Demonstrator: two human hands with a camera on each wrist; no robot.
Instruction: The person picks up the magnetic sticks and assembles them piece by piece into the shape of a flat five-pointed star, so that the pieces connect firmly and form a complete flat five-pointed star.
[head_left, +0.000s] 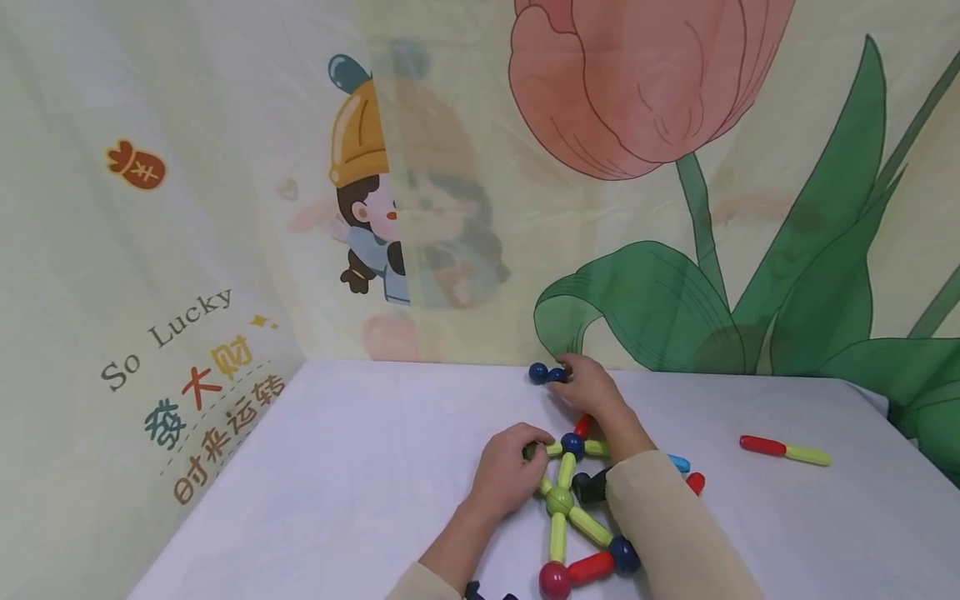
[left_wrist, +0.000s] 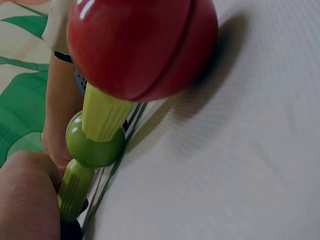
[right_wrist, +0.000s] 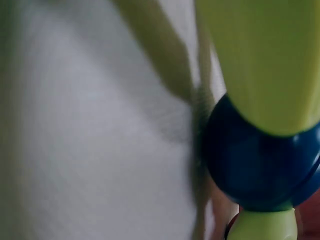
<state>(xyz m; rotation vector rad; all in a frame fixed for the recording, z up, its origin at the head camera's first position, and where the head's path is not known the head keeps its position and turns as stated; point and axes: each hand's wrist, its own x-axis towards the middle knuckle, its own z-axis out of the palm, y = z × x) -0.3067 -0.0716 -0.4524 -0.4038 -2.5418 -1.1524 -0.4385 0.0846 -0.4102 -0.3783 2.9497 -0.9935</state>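
A frame of magnetic rods and balls stands on the table: yellow-green rods (head_left: 557,537) meet at a green ball (head_left: 559,500), with a red ball (head_left: 555,580) and a red rod (head_left: 591,568) at the near end. My left hand (head_left: 508,468) grips the frame's left corner, fingers curled round a rod end and a dark ball largely hidden by them. Beyond the frame, my right hand (head_left: 592,388) pinches a dark blue ball (head_left: 557,375) between thumb and fingers. Another dark blue ball (head_left: 537,372) sits just left of it. In the right wrist view, the frame's blue ball (right_wrist: 260,160) looms close.
A red and yellow-green rod pair (head_left: 784,450) lies at the right. Beside my right sleeve show a blue rod end (head_left: 680,462) and a red one (head_left: 696,482). The patterned cloth wall (head_left: 465,208) rises behind the table's back edge.
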